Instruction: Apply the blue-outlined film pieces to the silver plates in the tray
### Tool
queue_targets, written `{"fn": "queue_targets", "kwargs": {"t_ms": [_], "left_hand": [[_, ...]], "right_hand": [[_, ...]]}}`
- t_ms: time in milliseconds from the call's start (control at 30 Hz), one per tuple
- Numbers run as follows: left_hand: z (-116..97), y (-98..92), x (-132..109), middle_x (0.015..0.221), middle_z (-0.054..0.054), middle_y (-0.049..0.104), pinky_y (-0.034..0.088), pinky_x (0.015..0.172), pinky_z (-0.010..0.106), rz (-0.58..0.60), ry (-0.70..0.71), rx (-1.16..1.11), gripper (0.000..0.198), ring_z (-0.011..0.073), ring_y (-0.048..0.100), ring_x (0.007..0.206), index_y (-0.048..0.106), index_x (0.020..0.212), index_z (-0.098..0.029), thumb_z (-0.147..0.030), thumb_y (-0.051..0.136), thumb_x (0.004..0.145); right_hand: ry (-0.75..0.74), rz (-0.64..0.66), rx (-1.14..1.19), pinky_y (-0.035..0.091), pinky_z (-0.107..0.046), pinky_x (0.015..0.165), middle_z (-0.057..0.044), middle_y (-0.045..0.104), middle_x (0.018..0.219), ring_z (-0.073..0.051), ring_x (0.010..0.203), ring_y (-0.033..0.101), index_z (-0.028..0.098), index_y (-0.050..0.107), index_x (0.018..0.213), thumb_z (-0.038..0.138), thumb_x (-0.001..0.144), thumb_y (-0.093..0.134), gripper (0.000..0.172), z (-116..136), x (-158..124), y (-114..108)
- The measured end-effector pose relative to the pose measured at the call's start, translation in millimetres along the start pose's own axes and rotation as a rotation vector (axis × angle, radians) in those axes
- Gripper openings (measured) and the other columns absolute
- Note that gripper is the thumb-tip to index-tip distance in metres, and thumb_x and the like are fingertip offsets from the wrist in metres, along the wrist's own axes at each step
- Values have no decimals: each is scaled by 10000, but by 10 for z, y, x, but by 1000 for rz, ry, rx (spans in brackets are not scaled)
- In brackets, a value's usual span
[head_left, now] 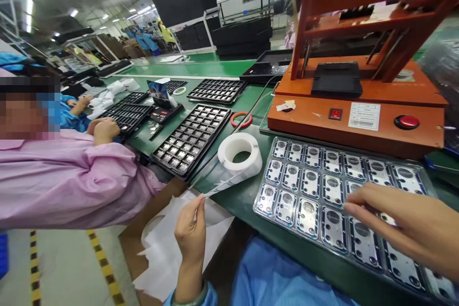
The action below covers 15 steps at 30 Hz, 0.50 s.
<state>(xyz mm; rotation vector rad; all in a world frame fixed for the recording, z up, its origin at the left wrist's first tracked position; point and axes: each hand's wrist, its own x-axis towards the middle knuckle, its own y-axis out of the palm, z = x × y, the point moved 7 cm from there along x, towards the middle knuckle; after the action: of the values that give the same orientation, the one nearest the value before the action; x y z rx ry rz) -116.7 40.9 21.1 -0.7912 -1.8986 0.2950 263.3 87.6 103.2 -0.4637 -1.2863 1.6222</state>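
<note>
My left hand (191,229) pinches the free end of a clear film strip (224,184) between thumb and fingertips. That strip runs taut to a white roll (239,150) standing on the green bench. On the right, my right hand (398,224) hovers over or rests on a clear plastic tray (258,206), fingers stretched out and slightly apart; I cannot tell whether they touch it. Rows of silvery rectangular plates (333,189) with blue edges and round holes fill the tray's pockets. Nothing shows in the right hand, which hides part of the tray.
An orange press (322,124) with a red button stands behind the tray. Black trays (193,136) of small parts and a red tape ring (241,119) lie left. Below is a carton (131,244) of white paper. A co-worker in a pink sleeve (107,167) sits close at left.
</note>
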Motion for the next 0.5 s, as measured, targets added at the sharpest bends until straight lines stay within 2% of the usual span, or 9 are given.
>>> {"fn": "queue_targets", "kwargs": {"t_ms": [67, 133, 200, 267, 333, 400, 500], "left_hand": [[85, -57, -64, 907, 47, 732, 536, 805, 311, 19, 13, -10, 157, 177, 682, 829, 696, 973, -194, -201, 631, 831], [142, -90, -125, 911, 44, 724, 538, 819, 319, 45, 38, -24, 166, 175, 680, 834, 688, 984, -199, -172, 624, 833], [174, -121, -173, 932, 45, 719, 535, 850, 340, 53, 75, -27, 194, 179, 678, 856, 679, 1004, -205, -144, 620, 830], [185, -156, -207, 952, 47, 717, 529, 880, 361, 42, 117, -11, 225, 183, 677, 877, 672, 1025, -209, -120, 621, 825], [183, -200, -234, 958, 48, 718, 526, 896, 377, 19, 151, 23, 247, 187, 676, 887, 667, 1042, -212, -107, 620, 823], [173, -248, -263, 954, 46, 720, 528, 897, 385, -4, 173, 62, 259, 190, 676, 887, 665, 1050, -215, -98, 618, 823], [145, -311, -323, 953, 52, 720, 532, 887, 382, -23, 202, 111, 282, 195, 676, 893, 661, 1065, -207, -79, 618, 818]], "right_hand": [[-136, 56, 18, 540, -319, 688, -44, 651, 937, -197, 805, 642, 259, 591, 976, 427, 960, 399, 256, 116, 298, 75], [-300, 59, 18, 494, -393, 859, -103, 621, 1101, -239, 1003, 595, 198, 570, 1104, 407, 960, 424, 293, 307, 599, 161], [-455, 44, 1, 446, -435, 920, -126, 614, 1154, -260, 1076, 562, 162, 585, 1112, 383, 962, 437, 306, 561, 876, 288], [-534, 98, 8, 430, -414, 929, -134, 616, 1168, -243, 1076, 566, 143, 591, 1127, 354, 961, 456, 301, 824, 1127, 492], [-555, 166, -31, 402, -407, 949, -147, 636, 1134, -249, 1071, 573, 127, 618, 1093, 387, 946, 482, 328, 1073, 1331, 718], [-507, 277, -112, 387, -394, 952, -149, 672, 1050, -262, 1055, 587, 121, 647, 1031, 429, 919, 513, 354, 1249, 1482, 953], [-391, 322, -161, 462, -344, 774, -138, 718, 877, -260, 858, 669, 125, 681, 916, 337, 898, 530, 261, 1378, 1639, 1131]]}}
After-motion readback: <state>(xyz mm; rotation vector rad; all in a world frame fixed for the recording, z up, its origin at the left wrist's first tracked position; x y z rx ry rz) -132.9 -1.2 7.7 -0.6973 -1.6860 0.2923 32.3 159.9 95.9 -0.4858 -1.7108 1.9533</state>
